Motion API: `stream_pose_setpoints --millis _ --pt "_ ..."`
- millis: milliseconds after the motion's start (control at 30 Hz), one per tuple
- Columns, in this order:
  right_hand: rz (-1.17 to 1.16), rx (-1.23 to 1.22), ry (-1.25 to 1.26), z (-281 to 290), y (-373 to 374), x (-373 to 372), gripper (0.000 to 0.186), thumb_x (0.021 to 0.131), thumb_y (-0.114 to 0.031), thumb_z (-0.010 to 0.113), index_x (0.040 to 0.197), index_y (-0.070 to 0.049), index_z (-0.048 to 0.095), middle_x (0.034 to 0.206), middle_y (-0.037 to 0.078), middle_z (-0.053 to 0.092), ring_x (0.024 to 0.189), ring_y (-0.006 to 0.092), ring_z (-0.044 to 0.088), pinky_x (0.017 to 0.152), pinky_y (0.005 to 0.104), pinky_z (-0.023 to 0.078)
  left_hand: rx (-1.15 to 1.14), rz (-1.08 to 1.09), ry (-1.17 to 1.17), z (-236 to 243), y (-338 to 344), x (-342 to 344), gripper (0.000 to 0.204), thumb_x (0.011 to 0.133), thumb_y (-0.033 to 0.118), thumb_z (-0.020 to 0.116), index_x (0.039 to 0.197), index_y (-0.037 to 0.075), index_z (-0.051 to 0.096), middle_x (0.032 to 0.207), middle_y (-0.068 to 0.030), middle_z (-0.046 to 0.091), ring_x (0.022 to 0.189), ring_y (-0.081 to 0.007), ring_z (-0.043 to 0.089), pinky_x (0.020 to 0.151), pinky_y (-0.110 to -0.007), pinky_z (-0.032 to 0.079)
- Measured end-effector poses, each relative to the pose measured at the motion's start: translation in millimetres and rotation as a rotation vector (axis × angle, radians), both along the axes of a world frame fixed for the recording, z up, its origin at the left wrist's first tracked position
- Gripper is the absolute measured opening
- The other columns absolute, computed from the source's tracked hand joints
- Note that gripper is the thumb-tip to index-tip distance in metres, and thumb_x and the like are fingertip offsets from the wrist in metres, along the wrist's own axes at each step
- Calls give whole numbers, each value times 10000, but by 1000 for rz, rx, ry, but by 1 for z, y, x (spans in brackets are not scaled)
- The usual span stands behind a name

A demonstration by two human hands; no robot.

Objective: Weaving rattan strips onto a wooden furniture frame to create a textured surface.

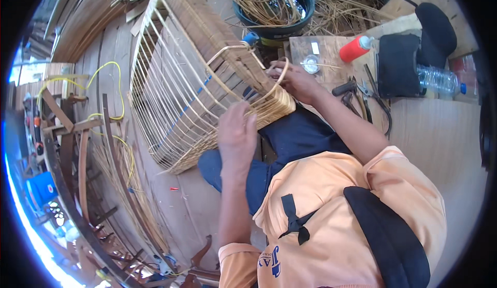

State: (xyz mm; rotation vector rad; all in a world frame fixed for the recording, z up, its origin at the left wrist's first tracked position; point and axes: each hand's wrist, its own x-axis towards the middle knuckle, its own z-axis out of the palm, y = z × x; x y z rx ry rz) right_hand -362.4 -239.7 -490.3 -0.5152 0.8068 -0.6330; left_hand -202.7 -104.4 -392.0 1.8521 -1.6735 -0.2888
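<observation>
A long basket (178, 114) of pale rattan rods lies tilted before my lap, its end closely woven near my knees. Inside it sits a large brown wooden block (199, 18). At the basket's near right corner, my right hand (295, 83) is closed on a thin rattan strand (286, 70), which bends into a loop there. Close to the woven end, my left hand (237, 132) is against the rods, thumb apart from the fingers; the fingertips are partly hidden, and no held thing shows.
On a board at right are a red bottle (354, 48), a round clear container (310, 64), pliers (365, 88), a black pouch (397, 65) and a plastic water bottle (437, 79). Behind stands a dark bucket (297, 21) of coiled rattan. Curved wooden pieces and a yellow cord (120, 78) lie left.
</observation>
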Motion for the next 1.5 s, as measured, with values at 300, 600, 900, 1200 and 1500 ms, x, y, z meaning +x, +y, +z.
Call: stream_pose_setpoints --millis 300,600,900,1200,1500 --pt "-60 -511 238 -8 22 2 248 911 -186 567 1016 26 646 865 -2 631 759 48 542 688 205 459 44 -95 -146 7 -31 -55 276 794 177 671 1006 32 573 893 -132 578 854 -299 533 784 -408 408" --pt "-148 -744 291 -5 45 -5 266 877 -177 541 1073 -18 621 965 148 653 924 240 637 798 306 486 317 165 161 29 -20 -63 279 848 171 584 644 5 491 559 -155 454 551 -312 454 565 -409 356" --pt "102 -910 187 23 48 -28 989 662 -103 786 1418 -45 151 1349 165 434 1276 244 406 1068 326 300 483 142 128 37 3 -40 285 908 219 540 729 -1 563 567 -104 482 505 -183 446 503 -349 369" --pt "76 -734 183 21 52 -27 944 709 -86 737 1428 -55 126 1368 153 428 1280 239 406 1053 307 310 553 174 211 48 -21 -64 199 909 196 543 915 9 611 610 -68 524 546 -123 466 541 -276 416" --pt "7 -1023 346 19 58 -25 783 767 -96 664 1392 -1 202 1321 187 416 1240 337 390 1047 363 310 610 235 156 46 -28 -63 249 903 222 543 836 -15 579 619 -124 504 569 -145 440 568 -303 411"
